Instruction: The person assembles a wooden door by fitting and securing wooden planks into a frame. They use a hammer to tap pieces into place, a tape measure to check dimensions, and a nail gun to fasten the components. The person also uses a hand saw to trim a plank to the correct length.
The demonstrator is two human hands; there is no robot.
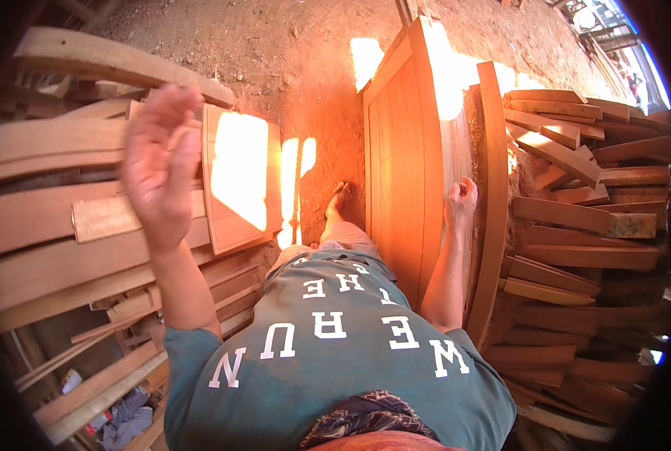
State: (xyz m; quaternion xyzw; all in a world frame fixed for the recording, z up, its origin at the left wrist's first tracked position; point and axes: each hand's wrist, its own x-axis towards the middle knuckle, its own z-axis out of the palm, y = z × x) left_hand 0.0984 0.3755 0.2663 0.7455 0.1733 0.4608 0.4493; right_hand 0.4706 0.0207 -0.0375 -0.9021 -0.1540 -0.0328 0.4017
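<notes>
My left hand (pixel 159 169) is raised over the stacked planks on the left. It is slightly blurred, with its fingers stretched out and nothing seen in them. My right hand (pixel 461 199) hangs beside the edge of a tall panelled wooden door (pixel 403 150) standing on its side. Its fingers are curled in, and whether they hold anything small is hidden. Whether that hand touches the door I cannot tell. To the right of it a long wooden board (pixel 492 188) runs lengthwise. Near my left arm a smaller wooden panel (pixel 274 177) leans against the planks, partly in bright sun.
Long thick planks (pixel 50 207) are stacked along the left. Many cut wood pieces (pixel 568 255) lie piled on the right. Between them is a reddish dirt floor (pixel 290 68) with sunlit patches, where my bare foot (pixel 340 194) shows. Crumpled cloth (pixel 129 421) lies low on the left.
</notes>
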